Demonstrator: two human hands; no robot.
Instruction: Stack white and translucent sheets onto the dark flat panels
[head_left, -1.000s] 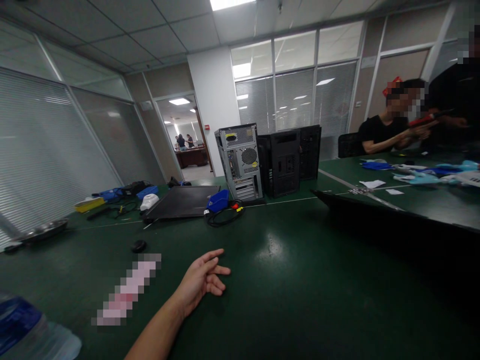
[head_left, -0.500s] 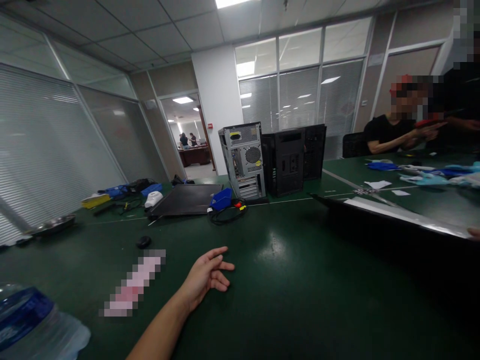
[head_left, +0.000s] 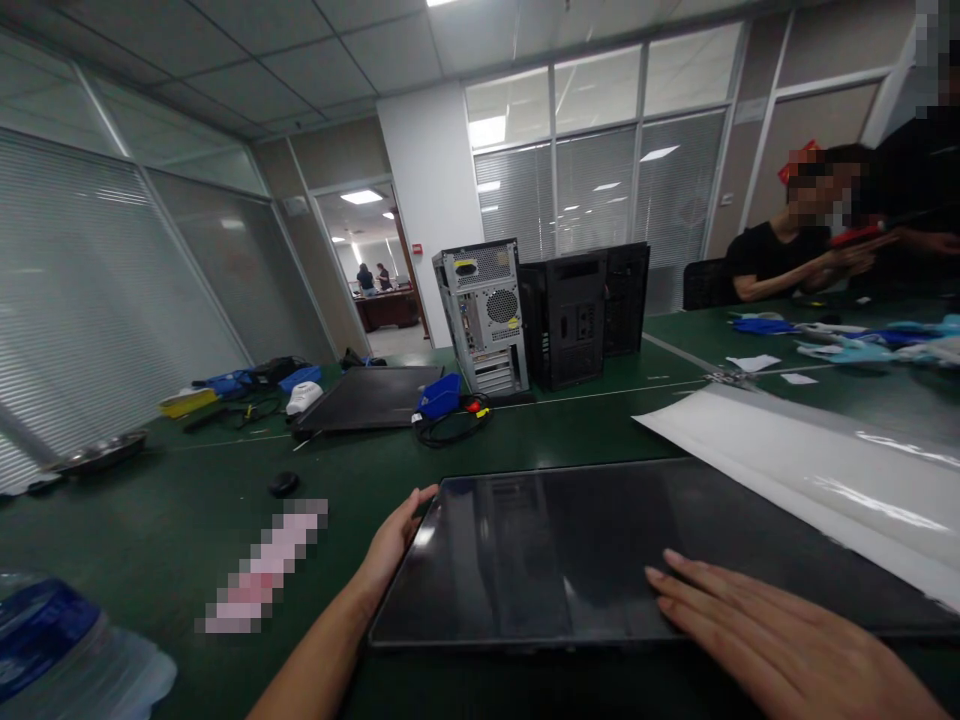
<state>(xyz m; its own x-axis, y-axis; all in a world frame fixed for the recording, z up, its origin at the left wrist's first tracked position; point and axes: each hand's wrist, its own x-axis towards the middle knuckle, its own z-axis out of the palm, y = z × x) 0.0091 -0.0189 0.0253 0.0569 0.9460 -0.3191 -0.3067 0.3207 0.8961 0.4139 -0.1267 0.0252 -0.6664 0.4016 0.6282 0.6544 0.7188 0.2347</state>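
A dark, glossy flat screen panel (head_left: pixel 555 560) lies face up on the green table in front of me. My left hand (head_left: pixel 394 540) is against its left edge near the far corner, index finger stretched out; some of its fingertips are hidden by the edge. Flat on the panel's right part rests my right hand (head_left: pixel 765 620), palm down, with its fingers extended. Beyond the panel's right side, a white sheet with a shiny surface (head_left: pixel 817 470) spreads across the table.
Computer cases, one silver (head_left: pixel 487 320) and one black (head_left: pixel 574 325), stand at the back. Another dark flat panel (head_left: pixel 367 400) lies left of them, beside a blue item (head_left: pixel 439 397) with cable. A large water bottle (head_left: pixel 67 640) is front left. A seated person (head_left: pixel 780 255) works at right.
The panel, tilted up at the right before, now lies flat in front of me. My left hand has met its left edge, and my right hand has come into view on top.
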